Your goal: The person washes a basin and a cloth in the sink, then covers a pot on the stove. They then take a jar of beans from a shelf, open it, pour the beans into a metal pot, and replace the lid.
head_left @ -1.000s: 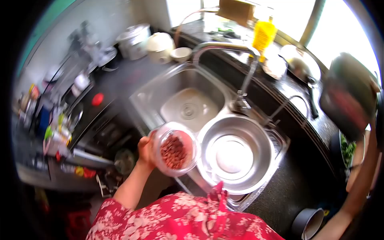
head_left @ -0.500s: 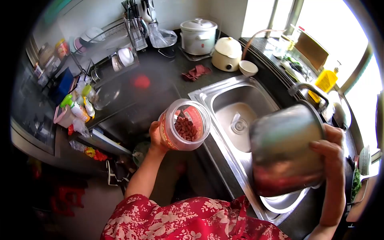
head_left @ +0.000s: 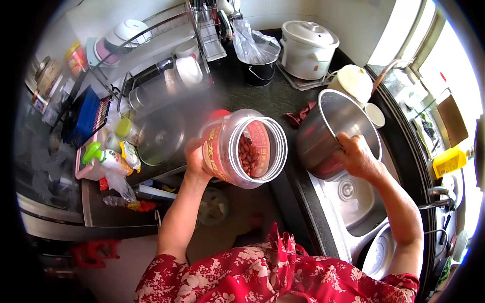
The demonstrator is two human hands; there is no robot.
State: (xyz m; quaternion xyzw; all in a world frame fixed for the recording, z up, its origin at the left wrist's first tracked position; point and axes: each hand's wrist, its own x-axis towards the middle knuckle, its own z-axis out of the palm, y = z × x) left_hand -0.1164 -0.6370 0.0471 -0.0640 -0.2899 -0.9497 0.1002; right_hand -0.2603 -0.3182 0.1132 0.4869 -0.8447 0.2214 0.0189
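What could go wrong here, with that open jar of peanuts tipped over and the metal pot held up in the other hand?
The jar lies almost on its side in the left hand with no lid on, and its mouth is not over the pot, so the peanuts might spill onto the floor. The right hand grips the tilted pot only at its rim, above the sink, so it might slip.

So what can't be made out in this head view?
- Print on the jar: blurred, and partly covered by the left hand.
- Bottom of the steel pot: its tilted wall and the right hand hide whether anything lies inside.
- Sink: the right forearm crosses it, and the far basin is cut off by the lens edge.
- Bottles on the left shelf: too small and smeared to identify.
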